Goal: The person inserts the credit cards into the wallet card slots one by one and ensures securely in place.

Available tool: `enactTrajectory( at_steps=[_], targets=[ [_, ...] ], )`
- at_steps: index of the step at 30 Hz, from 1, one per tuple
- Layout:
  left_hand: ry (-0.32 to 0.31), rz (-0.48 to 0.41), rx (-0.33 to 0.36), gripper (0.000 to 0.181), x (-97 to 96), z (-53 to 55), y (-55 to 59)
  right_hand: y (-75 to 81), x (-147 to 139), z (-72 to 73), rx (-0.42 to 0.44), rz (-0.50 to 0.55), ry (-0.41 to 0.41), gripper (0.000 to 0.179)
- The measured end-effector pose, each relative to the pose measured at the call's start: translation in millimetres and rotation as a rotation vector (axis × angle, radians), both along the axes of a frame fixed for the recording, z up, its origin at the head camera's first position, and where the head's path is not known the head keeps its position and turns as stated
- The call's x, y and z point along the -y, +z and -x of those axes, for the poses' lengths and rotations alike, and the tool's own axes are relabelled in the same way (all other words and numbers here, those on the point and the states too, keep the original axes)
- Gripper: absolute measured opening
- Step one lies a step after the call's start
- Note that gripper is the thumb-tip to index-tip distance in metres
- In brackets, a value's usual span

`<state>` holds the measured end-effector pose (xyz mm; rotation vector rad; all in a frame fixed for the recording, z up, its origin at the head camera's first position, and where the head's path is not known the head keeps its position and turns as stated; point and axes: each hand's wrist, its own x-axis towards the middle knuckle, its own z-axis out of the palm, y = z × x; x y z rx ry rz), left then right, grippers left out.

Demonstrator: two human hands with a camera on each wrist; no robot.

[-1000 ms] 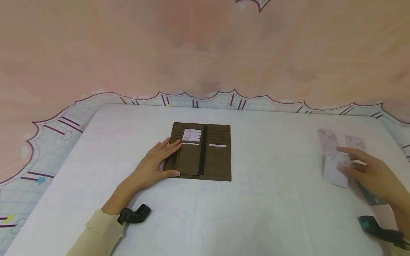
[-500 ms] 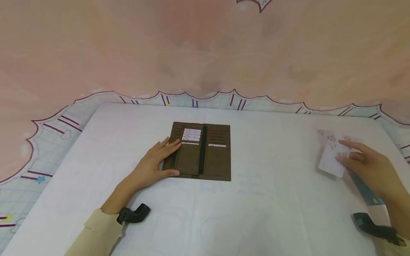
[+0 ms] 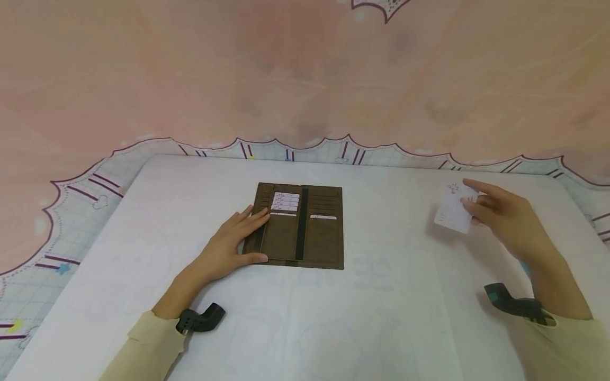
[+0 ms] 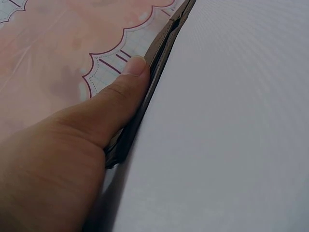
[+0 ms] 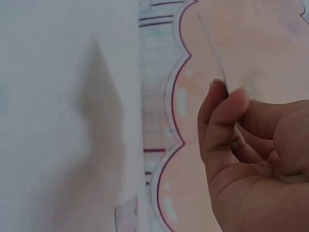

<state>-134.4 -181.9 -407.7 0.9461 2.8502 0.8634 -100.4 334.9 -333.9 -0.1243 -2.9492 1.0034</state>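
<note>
In the head view, the spread wallet (image 3: 281, 238) is held down on the tabletop (image 3: 381, 317) by the left hand (image 3: 231, 246), whose relaxed fingers are laid along its left side; white cards (image 3: 285, 201) are seated in slots just beside those fingertips. Well apart from the wallet, a printed card (image 3: 452, 214) is pinched by the right hand (image 3: 517, 227) above the tabletop; its carrying is judged to be the step in hand.

In the left wrist view, the thumb is seen laid straight at the wallet's edge.

In the right wrist view, the printed card is shown edge-on between fingertips. If it were brought to the wallet, alignment with a slot would be called for, with the wallet kept steady.
</note>
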Motion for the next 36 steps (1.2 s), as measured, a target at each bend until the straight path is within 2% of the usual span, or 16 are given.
enactTrajectory(
  at_steps=[3, 8, 15, 20, 25, 28, 36],
  targets=[
    [-0.003, 0.001, -0.006, 0.086, 0.2, 0.2, -0.5, 3.5, 8.1, 5.9, 0.009, 0.004, 0.035, 0.060],
    [-0.008, -0.002, -0.012, 0.086, 1.1, 0.2, -1.2, 11.0, 24.8, 16.9, -0.039, 0.068, 0.086, 0.056],
    [0.005, 0.012, 0.004, 0.085, 1.7, 0.3, -0.2, 18.3, 54.7, 33.0, -0.076, 0.161, 0.067, 0.053],
    [-0.001, 0.002, 0.004, 0.086, 0.5, 0.2, 0.1, 14.9, 73.3, 45.8, -0.093, 0.285, 0.111, 0.049],
    [-0.013, -0.012, -0.014, 0.085, -0.1, 0.6, -1.1, 8.6, 86.7, 55.7, -0.059, 0.325, 0.143, 0.049],
    [-0.010, -0.010, -0.014, 0.085, 0.0, 0.5, -1.4, 6.5, 94.3, 60.2, -0.045, 0.341, 0.145, 0.049],
    [-0.002, 0.000, -0.020, 0.086, 0.2, 0.2, -1.5, 2.1, 120.3, 73.1, -0.059, 0.513, 0.133, 0.049]
  ],
)
